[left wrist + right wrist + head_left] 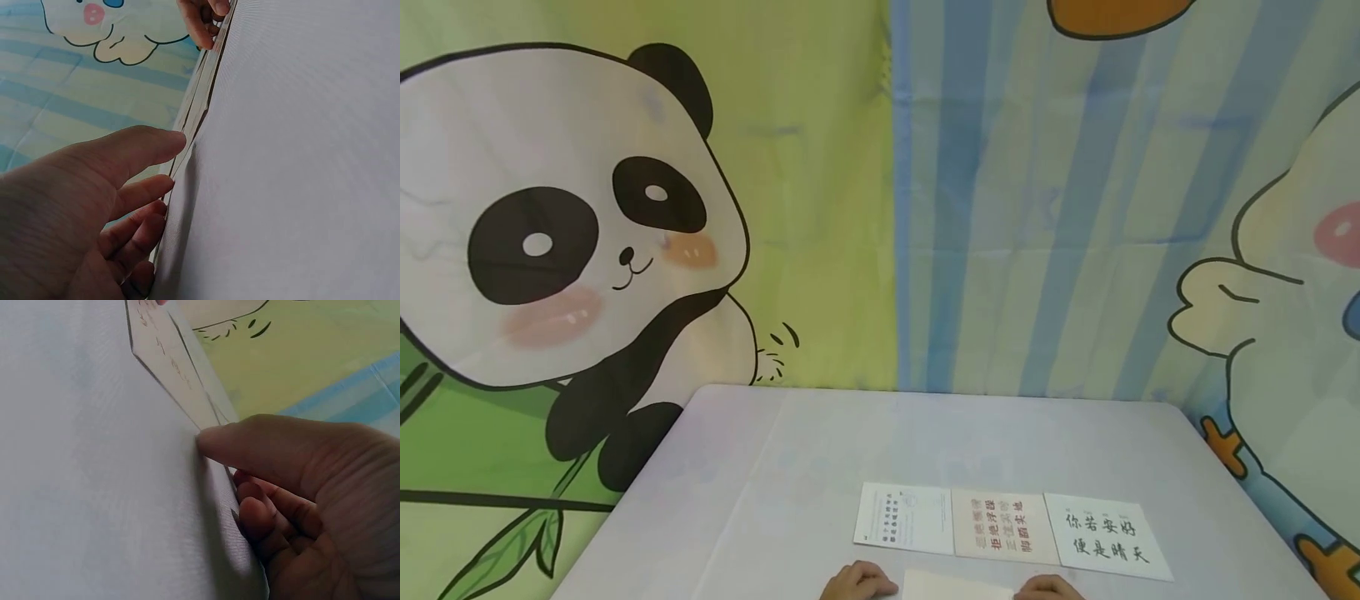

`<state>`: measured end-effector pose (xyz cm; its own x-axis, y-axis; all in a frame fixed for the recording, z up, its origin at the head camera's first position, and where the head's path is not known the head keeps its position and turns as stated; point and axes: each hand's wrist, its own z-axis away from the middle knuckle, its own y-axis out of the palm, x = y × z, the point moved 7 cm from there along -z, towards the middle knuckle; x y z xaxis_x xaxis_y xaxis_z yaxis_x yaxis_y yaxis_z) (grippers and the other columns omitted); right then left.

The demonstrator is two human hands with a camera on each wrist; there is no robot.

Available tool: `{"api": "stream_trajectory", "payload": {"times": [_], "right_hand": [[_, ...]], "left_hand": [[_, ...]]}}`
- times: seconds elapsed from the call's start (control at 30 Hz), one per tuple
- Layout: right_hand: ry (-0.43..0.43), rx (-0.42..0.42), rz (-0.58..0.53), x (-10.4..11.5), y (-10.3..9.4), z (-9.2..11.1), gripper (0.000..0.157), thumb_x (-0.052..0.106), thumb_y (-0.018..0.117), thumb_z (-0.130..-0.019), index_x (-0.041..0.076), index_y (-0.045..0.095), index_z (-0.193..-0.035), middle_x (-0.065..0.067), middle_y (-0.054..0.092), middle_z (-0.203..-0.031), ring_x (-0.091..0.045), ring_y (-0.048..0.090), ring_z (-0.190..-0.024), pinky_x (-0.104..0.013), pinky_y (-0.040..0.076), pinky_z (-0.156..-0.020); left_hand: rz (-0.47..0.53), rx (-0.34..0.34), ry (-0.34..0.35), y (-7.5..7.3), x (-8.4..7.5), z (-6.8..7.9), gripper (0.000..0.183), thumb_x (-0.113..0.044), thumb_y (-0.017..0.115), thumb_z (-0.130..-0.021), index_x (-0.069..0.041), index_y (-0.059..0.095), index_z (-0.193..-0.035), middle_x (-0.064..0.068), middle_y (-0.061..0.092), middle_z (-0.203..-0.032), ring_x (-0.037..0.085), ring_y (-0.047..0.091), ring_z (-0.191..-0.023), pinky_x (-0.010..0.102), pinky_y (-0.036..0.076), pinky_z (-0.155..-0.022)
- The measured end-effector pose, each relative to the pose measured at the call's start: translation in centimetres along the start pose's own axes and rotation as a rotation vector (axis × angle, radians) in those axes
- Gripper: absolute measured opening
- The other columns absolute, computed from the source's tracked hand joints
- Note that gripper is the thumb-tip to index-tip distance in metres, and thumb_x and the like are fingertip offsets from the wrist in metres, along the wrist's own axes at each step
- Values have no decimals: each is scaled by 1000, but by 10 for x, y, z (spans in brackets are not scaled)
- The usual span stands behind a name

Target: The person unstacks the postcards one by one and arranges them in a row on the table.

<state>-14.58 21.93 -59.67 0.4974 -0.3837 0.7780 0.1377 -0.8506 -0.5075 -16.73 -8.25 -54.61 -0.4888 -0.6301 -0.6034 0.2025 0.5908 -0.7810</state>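
A pale card [955, 586] lies flat at the near edge of the head view, its lower part cut off. My left hand [859, 581] rests on the table just left of it; in the left wrist view its thumb [165, 145] and loosely bent fingers are beside the card edges, seen almost edge-on. At the card's right side is my right hand [1048, 587]. In the right wrist view, that hand's thumb [228, 442] touches the near corner of a card with handwriting [165, 359], while the other fingers curl loosely alongside. Neither hand visibly grips anything.
Behind the hands lie three cards in a row: a white printed card [902, 517], a cream card with reddish characters [1003, 525] and a white card with black characters [1108, 537]. The white table [820, 442] reaches a cartoon-printed curtain [820, 208].
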Motion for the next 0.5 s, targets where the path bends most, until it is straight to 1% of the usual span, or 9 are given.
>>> {"api": "stream_trajectory", "payload": {"times": [0.1, 0.17, 0.2, 0.3, 0.4, 0.43, 0.5], "right_hand": [[-37, -69, 90, -15, 8, 7, 38, 14, 81, -79, 18, 67, -115, 4, 55, -110, -2, 56, -95, -24, 53, -68], [-86, -99, 149, -17, 11, 9, 45, 16, 84, -76, 20, 66, -116, 4, 55, -111, -4, 56, -97, -24, 53, -69], [-94, -107, 160, -18, 12, 9, 47, 17, 85, -75, 20, 66, -117, 4, 55, -112, -4, 56, -97, -24, 53, -69], [-76, -97, 146, -18, 14, 9, 45, 16, 83, -77, 20, 65, -118, 3, 54, -112, -4, 56, -95, -24, 53, -69], [-9, -77, 86, -19, 15, 9, 40, 15, 79, -81, 19, 65, -118, 1, 53, -111, -2, 58, -93, -24, 53, -68], [-4, -73, 78, -19, 15, 10, 39, 14, 78, -82, 18, 65, -119, 0, 53, -111, -2, 58, -93, -24, 53, -68], [-6, -80, 72, -17, 15, 10, 40, 13, 79, -81, 18, 65, -118, 0, 52, -111, -2, 58, -92, -24, 53, -67]], "left_hand": [[-9, -45, 18, 1, -1, 3, 40, -49, 68, -87, -13, 74, -102, -14, 53, -98, 0, 48, -85, 27, 46, -71], [-18, -68, 37, 1, -1, 5, 38, -49, 69, -87, -14, 74, -102, -13, 54, -99, 0, 49, -85, 26, 46, -69], [-18, -75, 39, 2, 0, 6, 37, -48, 69, -87, -15, 74, -102, -13, 54, -99, 0, 49, -85, 26, 46, -69], [-14, -109, 39, 6, 2, 9, 35, -48, 70, -87, -18, 74, -103, -13, 55, -101, -1, 49, -86, 24, 44, -66], [-10, -161, 43, 9, 3, 13, 32, -47, 70, -86, -20, 74, -103, -15, 55, -103, -1, 48, -87, 23, 42, -65], [-5, -177, 47, 9, 2, 14, 32, -47, 71, -86, -20, 74, -103, -15, 55, -103, -2, 49, -87, 23, 42, -65], [25, -187, 40, 10, 1, 15, 31, -47, 71, -86, -20, 74, -103, -15, 54, -103, -3, 48, -87, 23, 43, -64]]}}
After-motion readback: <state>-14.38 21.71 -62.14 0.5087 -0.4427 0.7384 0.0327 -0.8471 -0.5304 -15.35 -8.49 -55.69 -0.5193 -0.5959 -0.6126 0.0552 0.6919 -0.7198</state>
